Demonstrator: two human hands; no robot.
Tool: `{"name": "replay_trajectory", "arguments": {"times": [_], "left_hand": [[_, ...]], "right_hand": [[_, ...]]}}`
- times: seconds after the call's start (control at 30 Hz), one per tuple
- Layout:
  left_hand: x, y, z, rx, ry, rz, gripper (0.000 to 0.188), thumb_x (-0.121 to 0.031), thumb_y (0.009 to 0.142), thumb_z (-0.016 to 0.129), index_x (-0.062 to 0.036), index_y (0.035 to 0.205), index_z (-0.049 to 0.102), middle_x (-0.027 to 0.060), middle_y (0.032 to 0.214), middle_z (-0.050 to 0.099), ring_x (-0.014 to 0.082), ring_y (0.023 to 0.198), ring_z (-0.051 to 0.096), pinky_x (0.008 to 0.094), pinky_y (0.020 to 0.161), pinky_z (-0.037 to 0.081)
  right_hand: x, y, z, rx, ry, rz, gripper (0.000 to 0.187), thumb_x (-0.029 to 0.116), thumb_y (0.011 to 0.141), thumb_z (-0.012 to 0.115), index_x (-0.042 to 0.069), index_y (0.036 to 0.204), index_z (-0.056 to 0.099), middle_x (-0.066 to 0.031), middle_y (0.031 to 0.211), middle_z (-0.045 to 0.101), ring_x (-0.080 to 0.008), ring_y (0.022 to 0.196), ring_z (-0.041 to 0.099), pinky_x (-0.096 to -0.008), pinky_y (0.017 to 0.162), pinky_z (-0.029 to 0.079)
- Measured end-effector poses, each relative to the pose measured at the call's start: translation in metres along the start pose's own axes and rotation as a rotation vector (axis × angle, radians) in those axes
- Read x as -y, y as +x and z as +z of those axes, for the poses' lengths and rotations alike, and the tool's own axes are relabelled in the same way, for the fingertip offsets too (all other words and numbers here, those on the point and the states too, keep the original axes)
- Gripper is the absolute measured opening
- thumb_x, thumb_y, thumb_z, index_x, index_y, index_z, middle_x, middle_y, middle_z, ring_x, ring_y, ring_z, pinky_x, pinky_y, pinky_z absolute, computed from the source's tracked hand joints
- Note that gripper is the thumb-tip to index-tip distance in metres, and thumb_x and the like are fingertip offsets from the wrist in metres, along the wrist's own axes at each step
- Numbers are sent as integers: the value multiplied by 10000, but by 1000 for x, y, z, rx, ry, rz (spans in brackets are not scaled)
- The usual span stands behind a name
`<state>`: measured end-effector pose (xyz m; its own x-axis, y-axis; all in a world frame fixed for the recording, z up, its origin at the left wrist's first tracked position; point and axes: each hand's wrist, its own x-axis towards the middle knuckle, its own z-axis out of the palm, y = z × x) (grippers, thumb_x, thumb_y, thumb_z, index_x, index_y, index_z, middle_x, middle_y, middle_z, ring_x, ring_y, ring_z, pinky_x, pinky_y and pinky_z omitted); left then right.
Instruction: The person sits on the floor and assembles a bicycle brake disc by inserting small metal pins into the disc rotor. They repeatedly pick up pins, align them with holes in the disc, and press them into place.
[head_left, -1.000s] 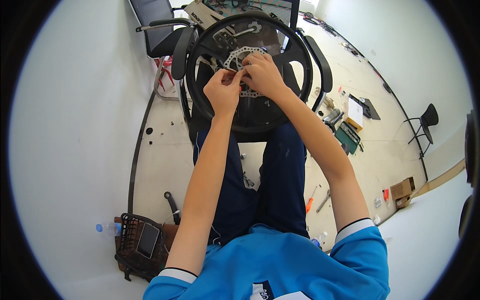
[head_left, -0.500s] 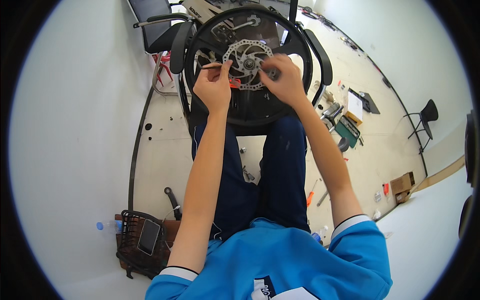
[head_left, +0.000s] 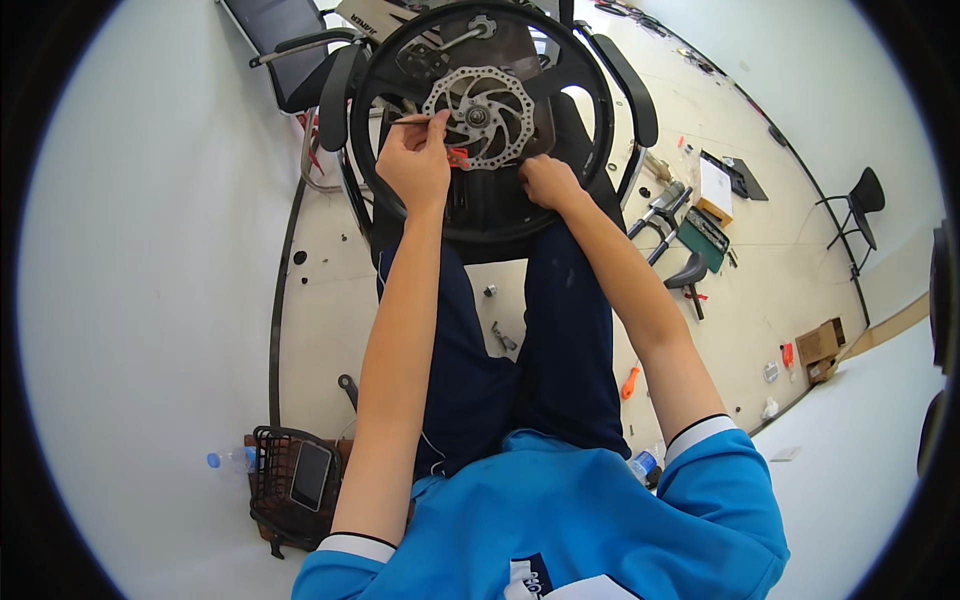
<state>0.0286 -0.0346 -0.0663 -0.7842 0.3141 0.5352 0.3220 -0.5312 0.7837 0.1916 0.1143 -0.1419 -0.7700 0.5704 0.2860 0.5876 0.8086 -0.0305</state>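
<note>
A black spoked wheel (head_left: 598, 150) leans on the chair seat, just above my knees. At its hub sits a silver brake disc rotor (head_left: 515, 120) with holes round its rim. My left hand (head_left: 415, 175) is at the rotor's left side, pinching a thin dark hex key (head_left: 408, 122) that lies almost level. The tip of the key is hidden by my fingers. Below the rotor's lower right edge, my right hand (head_left: 552, 183) is closed with its fingers curled under; whatever they hold is hidden. A red-orange object (head_left: 457, 158) shows behind the rotor, beside my left hand.
An armrest (head_left: 628, 95) of the chair flanks the wheel on the right. Right of it on the floor lie a bicycle fork (head_left: 660, 215), a green tool case (head_left: 703, 238), a saddle (head_left: 688, 272) and an orange screwdriver (head_left: 629, 382). A black basket (head_left: 265, 490) holding a phone (head_left: 310, 474) stands lower left.
My right hand has moved down and away from the rotor's centre to below its lower right edge. My left hand keeps the hex key near the rotor's left side. The view has shifted slightly.
</note>
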Motion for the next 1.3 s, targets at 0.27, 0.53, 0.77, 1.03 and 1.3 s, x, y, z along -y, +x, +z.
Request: {"name": "replay_trajectory", "arguments": {"times": [0.27, 0.53, 0.77, 1.03, 1.3], "left_hand": [[16, 5, 6, -29, 23, 69, 196, -127, 826, 814, 12, 808, 678, 67, 698, 701, 112, 633, 666, 239, 608, 504], [8, 4, 11, -51, 69, 129, 197, -127, 833, 807, 11, 803, 670, 64, 685, 699, 120, 615, 669, 241, 605, 504], [6, 5, 9, -46, 101, 129, 194, -126, 836, 804, 14, 811, 672, 65, 694, 703, 126, 630, 680, 250, 622, 515], [0, 3, 11, -27, 89, 109, 190, -123, 835, 801, 20, 801, 680, 69, 689, 706, 125, 622, 681, 247, 615, 512], [-2, 1, 9, -11, 222, 240, 188, -106, 815, 789, 34, 753, 679, 102, 678, 703, 149, 628, 697, 268, 604, 525]], "right_hand": [[26, -36, -48, -193, 241, -74, 155, 172, 814, 678, 32, 859, 727, -134, 888, 700, -325, 889, 673, -418, 811, 541], [24, -55, -87, -181, 436, -90, 154, 108, 810, 702, -11, 901, 734, -151, 866, 691, -312, 826, 684, -382, 766, 539], [37, -47, -98, -239, 537, -140, 153, 99, 807, 720, -12, 911, 735, -157, 857, 692, -290, 808, 690, -363, 748, 543], [44, -46, -112, -272, 553, -181, 145, 93, 818, 732, 1, 930, 740, -117, 849, 705, -221, 777, 706, -300, 734, 548], [115, 24, -164, -613, 638, -343, 220, 162, 809, 783, 35, 987, 757, -88, 865, 747, -156, 702, 698, -257, 664, 547]]}}
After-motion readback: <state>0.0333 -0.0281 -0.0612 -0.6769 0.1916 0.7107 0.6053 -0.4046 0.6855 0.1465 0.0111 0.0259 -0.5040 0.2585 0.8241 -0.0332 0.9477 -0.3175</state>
